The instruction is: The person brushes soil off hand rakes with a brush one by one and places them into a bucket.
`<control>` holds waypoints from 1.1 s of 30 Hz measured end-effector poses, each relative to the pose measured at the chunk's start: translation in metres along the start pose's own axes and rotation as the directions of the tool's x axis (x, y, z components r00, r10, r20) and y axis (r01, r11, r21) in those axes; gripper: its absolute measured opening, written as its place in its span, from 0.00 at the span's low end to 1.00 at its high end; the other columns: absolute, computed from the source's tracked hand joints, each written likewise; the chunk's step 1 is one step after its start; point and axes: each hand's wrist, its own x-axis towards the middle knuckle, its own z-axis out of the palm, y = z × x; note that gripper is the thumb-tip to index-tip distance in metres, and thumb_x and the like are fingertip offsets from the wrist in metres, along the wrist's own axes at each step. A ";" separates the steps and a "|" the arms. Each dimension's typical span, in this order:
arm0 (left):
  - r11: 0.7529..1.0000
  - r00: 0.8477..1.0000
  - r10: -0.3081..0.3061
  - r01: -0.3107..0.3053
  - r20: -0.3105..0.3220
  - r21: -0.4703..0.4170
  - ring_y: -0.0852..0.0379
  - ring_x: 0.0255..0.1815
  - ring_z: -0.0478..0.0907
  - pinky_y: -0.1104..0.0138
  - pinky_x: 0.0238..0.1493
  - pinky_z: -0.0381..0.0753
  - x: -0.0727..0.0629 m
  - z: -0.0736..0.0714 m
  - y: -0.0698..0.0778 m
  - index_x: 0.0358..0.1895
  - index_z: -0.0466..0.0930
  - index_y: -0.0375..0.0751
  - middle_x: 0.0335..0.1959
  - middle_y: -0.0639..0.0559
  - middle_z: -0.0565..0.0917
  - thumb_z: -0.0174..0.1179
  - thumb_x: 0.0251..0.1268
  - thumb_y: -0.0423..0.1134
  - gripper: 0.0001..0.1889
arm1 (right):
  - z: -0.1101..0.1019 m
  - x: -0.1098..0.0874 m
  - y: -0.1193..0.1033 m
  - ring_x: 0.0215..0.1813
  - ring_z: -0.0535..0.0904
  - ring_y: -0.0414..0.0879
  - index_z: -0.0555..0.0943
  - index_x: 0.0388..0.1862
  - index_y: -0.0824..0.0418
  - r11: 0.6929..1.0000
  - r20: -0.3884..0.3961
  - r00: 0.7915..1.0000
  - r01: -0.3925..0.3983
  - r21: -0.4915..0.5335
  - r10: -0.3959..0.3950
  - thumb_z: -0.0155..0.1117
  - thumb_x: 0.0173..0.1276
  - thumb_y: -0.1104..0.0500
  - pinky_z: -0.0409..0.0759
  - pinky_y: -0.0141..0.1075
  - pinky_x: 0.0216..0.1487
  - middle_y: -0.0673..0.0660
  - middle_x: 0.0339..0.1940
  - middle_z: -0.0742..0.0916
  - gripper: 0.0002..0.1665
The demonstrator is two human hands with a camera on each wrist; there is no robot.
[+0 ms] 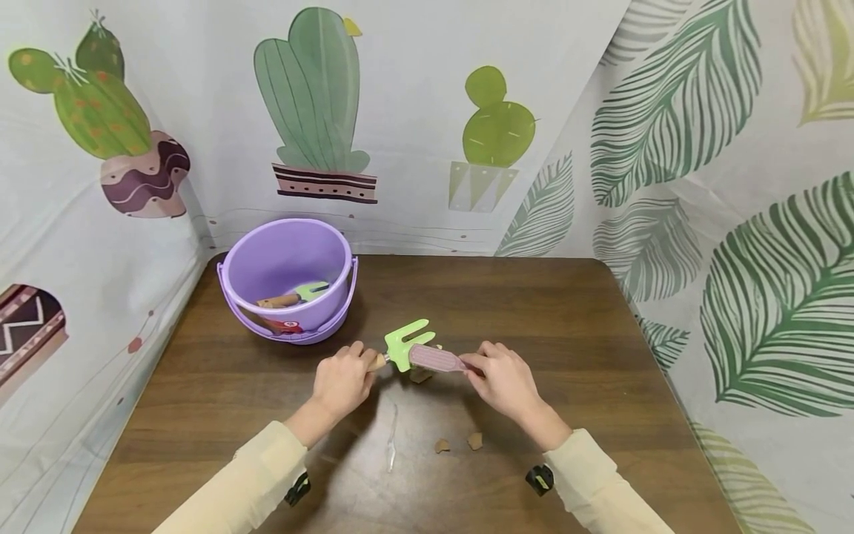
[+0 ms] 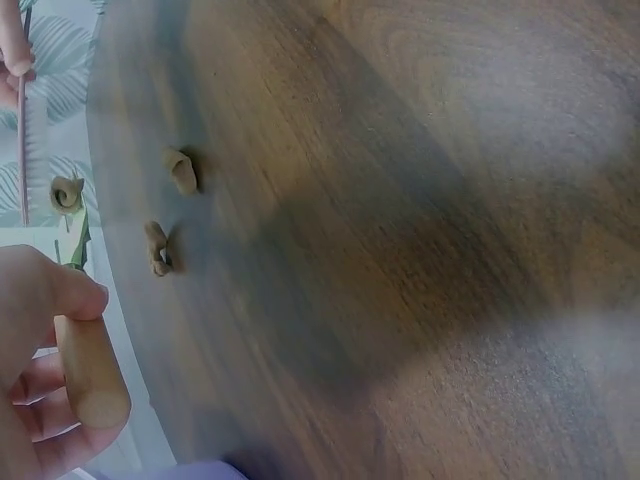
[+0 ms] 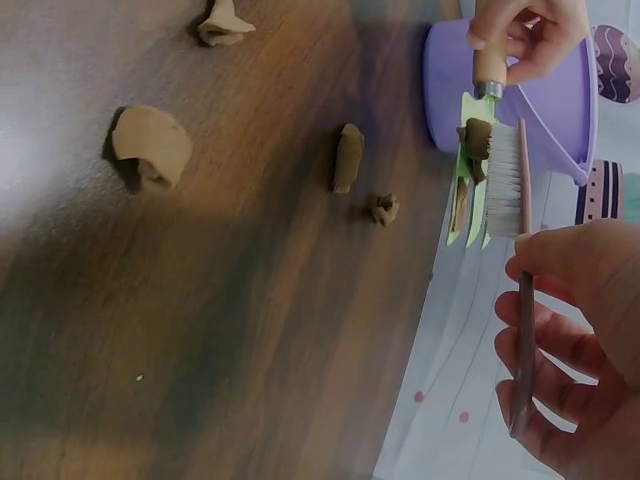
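Observation:
My left hand (image 1: 343, 380) grips the wooden handle of a small garden fork (image 1: 400, 347) with light green tines. A pink brush (image 1: 435, 359) with white bristles (image 3: 504, 190) is pinched between the thumb and fingers of my right hand (image 1: 503, 380). Brown curled clay-like pieces (image 3: 478, 138) lie on the tines in the right wrist view, with the bristles right up against them. Wooden handle (image 2: 95, 375) and thumb show close up in the left wrist view. Below the tools, small brown pieces (image 3: 348, 158) rest on the table.
A purple bucket (image 1: 287, 236) stands at the back left of the wooden table (image 1: 534, 311), with another green fork (image 1: 280, 300) inside. Nearer me lie two brown scraps (image 1: 474, 441) and a thin clear strip (image 1: 391, 454). A printed cloth (image 1: 414, 89) hangs behind.

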 end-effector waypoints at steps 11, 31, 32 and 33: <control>0.999 0.998 -0.045 0.046 0.038 -0.017 0.52 0.21 0.73 0.61 0.10 0.68 -0.004 0.002 -0.003 0.31 0.79 0.45 0.22 0.53 0.71 0.68 0.37 0.39 0.13 | -0.001 -0.009 0.008 0.26 0.69 0.41 0.86 0.37 0.51 1.000 0.000 1.000 -0.009 -0.013 0.009 0.70 0.52 0.58 0.69 0.31 0.25 0.47 0.26 0.81 0.11; 0.997 0.996 -0.066 0.067 0.057 -0.030 0.52 0.20 0.73 0.61 0.10 0.67 -0.006 0.001 -0.004 0.30 0.79 0.45 0.22 0.53 0.71 0.67 0.37 0.39 0.12 | -0.001 -0.019 0.022 0.29 0.74 0.44 0.86 0.36 0.53 0.999 -0.025 0.999 -0.038 -0.039 0.038 0.71 0.50 0.59 0.72 0.37 0.26 0.48 0.27 0.81 0.12; 0.997 0.996 -0.065 0.067 0.057 -0.027 0.52 0.20 0.73 0.61 0.10 0.67 -0.006 0.001 -0.004 0.30 0.79 0.46 0.22 0.53 0.71 0.68 0.37 0.39 0.12 | -0.001 -0.019 0.023 0.29 0.74 0.44 0.86 0.36 0.53 0.998 -0.031 0.999 -0.042 -0.039 0.040 0.71 0.50 0.59 0.72 0.37 0.26 0.48 0.27 0.81 0.12; 0.998 0.996 -0.064 0.065 0.058 -0.026 0.52 0.21 0.73 0.61 0.10 0.67 -0.006 0.001 -0.004 0.31 0.79 0.46 0.22 0.53 0.71 0.68 0.38 0.39 0.12 | -0.001 -0.019 0.023 0.29 0.74 0.44 0.86 0.36 0.54 0.998 -0.039 0.998 -0.044 -0.038 0.042 0.71 0.50 0.59 0.72 0.37 0.26 0.48 0.27 0.81 0.11</control>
